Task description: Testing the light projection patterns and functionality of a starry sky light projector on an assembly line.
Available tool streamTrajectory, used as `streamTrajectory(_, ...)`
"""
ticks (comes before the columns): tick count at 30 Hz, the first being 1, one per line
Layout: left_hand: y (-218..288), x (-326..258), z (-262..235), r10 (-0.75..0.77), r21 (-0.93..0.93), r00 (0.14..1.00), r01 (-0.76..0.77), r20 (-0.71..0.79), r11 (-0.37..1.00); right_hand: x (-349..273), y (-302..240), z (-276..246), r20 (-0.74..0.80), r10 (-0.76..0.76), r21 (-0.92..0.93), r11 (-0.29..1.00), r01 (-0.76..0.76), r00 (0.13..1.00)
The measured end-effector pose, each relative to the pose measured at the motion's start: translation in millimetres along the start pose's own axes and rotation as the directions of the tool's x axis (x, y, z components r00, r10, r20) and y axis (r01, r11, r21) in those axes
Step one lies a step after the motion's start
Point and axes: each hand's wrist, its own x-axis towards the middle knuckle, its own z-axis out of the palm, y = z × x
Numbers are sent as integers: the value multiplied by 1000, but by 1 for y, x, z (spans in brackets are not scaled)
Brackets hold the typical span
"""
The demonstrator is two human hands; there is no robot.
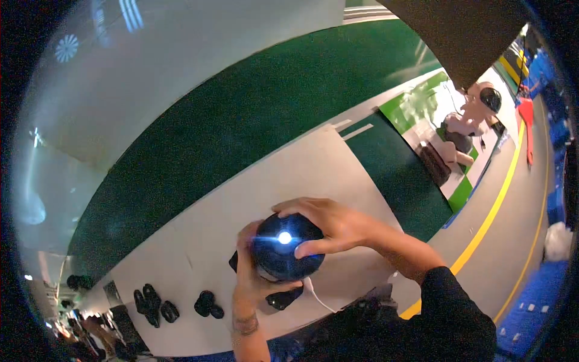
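Small black parts (151,301) lie scattered on the pale counter (241,199) (green surface (241,114) beyond it); another person (470,117) sits near the yellow floor line (491,211).

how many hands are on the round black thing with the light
2: the left hand cups its lower left side, the right hand covers its top right. The round black thing sits between them.

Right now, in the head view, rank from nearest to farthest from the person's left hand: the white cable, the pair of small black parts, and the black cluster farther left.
Measured from the left hand:
1. white cable, just to its right, under the dark glossy ball.
2. pair of small black parts, to its left on the pale board.
3. black cluster, farther left still.
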Motion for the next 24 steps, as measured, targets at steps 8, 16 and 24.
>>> streamTrajectory(8, -6, -1, 0, -30, -8, 997, 29, -70, 1000, -2, 0, 0, -151, -181, -42, 983, 177, 972)
streamTrajectory(16, 10, 0, 0, -37, 19, 998, 38, -43, 999, -5, 11, 8, 8, -32, -76, 997, 33, 999)
streamTrajectory(24, -10, -5, 5, -43, -35, 989, 38, -140, 999, -8, -7, -4, -105, -51, 2, 999, 51, 993)
